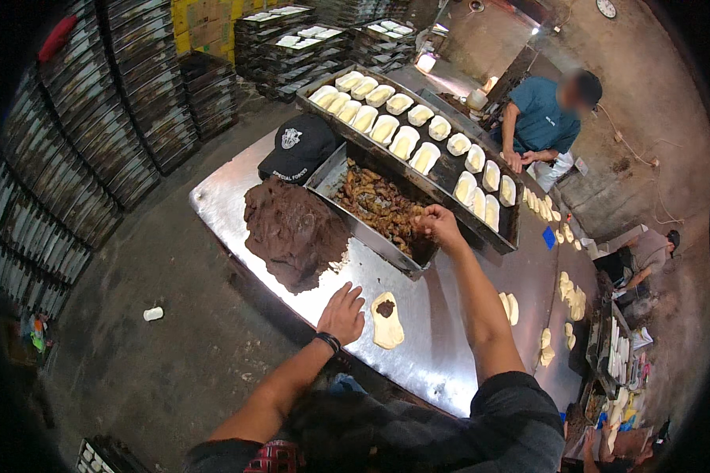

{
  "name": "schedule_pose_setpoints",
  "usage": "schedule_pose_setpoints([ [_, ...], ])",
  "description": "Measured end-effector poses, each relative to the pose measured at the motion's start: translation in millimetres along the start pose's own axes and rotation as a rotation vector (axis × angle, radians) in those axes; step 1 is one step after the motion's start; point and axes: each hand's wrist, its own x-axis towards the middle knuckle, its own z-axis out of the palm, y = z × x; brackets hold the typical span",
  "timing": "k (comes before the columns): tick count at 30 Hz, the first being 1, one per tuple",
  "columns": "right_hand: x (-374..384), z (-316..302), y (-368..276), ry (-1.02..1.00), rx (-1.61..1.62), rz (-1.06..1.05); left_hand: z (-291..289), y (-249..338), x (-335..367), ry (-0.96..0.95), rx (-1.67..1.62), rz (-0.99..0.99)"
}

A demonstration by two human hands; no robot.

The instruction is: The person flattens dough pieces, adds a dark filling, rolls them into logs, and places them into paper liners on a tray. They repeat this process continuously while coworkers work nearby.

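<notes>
- At the right end of the bin (363, 228), our right hand (440, 226) reaches to the brown filling (375, 201), fingertips drawn together; we cannot tell whether a piece sits between them.
- Nearer us than the bin, our left hand (342, 317) lies palm down, fingers loosely spread, just beside the dough (388, 335), which bears a dark dab (385, 308).
- We judge the step as picking filling for that dough; next seems to call for a secure pinch and a lift over the bin's near wall.
- Left of the bin we see the mound (292, 232) and the cap (300, 150).
- Just beyond the bin, the tray (447, 167) hems our reach.
</notes>
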Motion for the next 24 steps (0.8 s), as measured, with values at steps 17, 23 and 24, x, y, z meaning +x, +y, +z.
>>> schedule_pose_setpoints([
  [17,-149,62,79,-0.298,-0.662,-0.729,7,26,15,-0.004,0.181,-0.091],
  [23,-90,58,66,-0.572,-0.53,-0.497,16,28,26,-0.108,-0.029,-0.301],
  [24,-81,57,63,-0.657,-0.533,-0.386,18,30,28,-0.139,-0.062,-0.368],
])
